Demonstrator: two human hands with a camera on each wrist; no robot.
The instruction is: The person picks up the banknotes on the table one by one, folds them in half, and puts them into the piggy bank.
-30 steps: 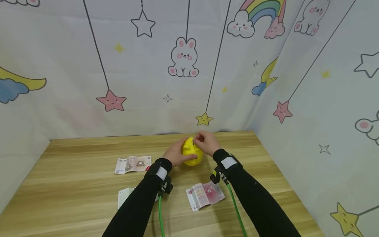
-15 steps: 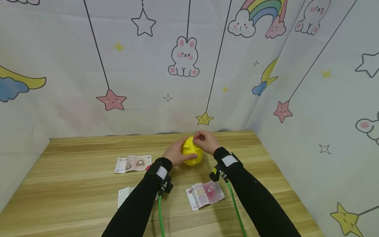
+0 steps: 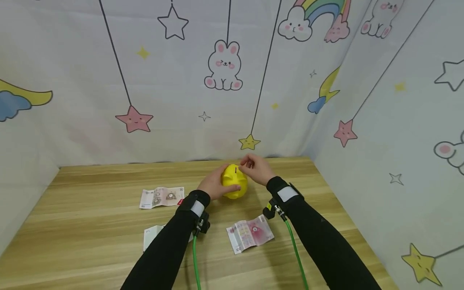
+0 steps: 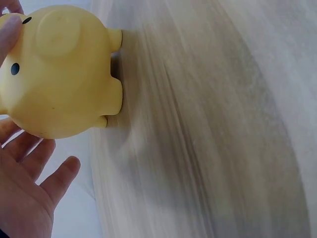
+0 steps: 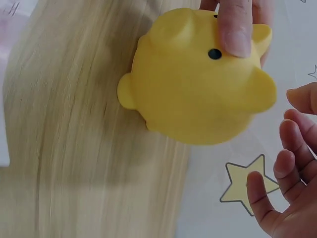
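A yellow piggy bank [image 3: 233,189] stands on the wooden table near its back edge. My left hand [image 3: 214,186] holds it from the left, the thumb across its front; in the right wrist view that thumb lies beside an eye. A narrow dark mark [image 3: 235,170] shows on the bank's top. Just up and right of the bank is my right hand [image 3: 258,170], fingers loosely bent, with nothing visible between them. In the right wrist view its fingertips are apart from the ear of the bank [image 5: 198,99]. The left wrist view shows the snout and feet of the bank [image 4: 64,74].
A pink banknote [image 3: 250,233] with fold creases lies in front of the bank. Another creased banknote [image 3: 162,197] is at left, and a whitish paper [image 3: 152,237] sits partly under the left forearm. A green cable runs from each wrist. A printed cloth wall [image 3: 181,137] borders the table.
My right hand has drawn slightly up and right from the bank's top, uncovering the dark mark. The left hand keeps its hold. The head view has shifted a little.
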